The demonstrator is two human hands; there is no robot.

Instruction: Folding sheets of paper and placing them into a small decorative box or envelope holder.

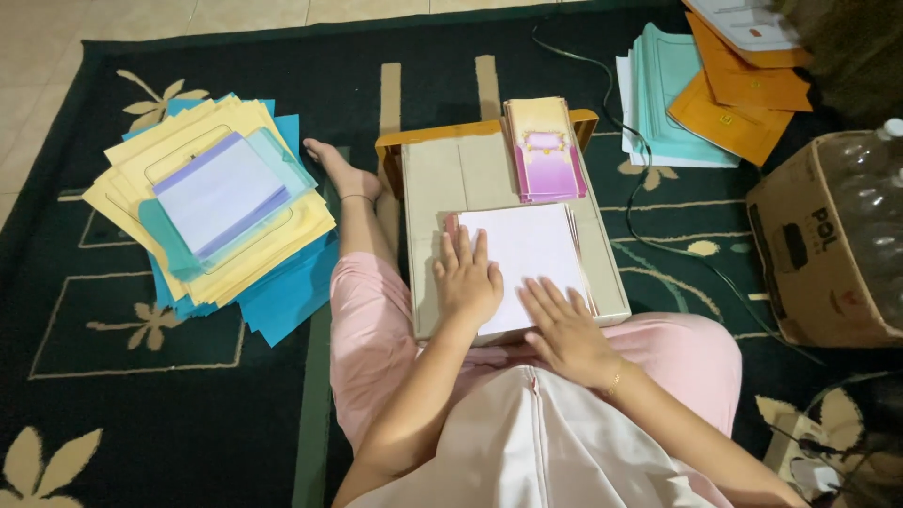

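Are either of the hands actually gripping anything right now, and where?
Nothing is gripped. Both the left hand and right hand lie flat, palms down, on the near part of the white rectangular paper stack.

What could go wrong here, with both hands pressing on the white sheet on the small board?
1. The white sheet lies on a stack of similar sheets; pressure from the left hand and right hand may push it out of line.
2. The board seems to rest over the person's lap, so it may tilt, and the pink card stack could slide.
3. The black cable beside the board might catch.
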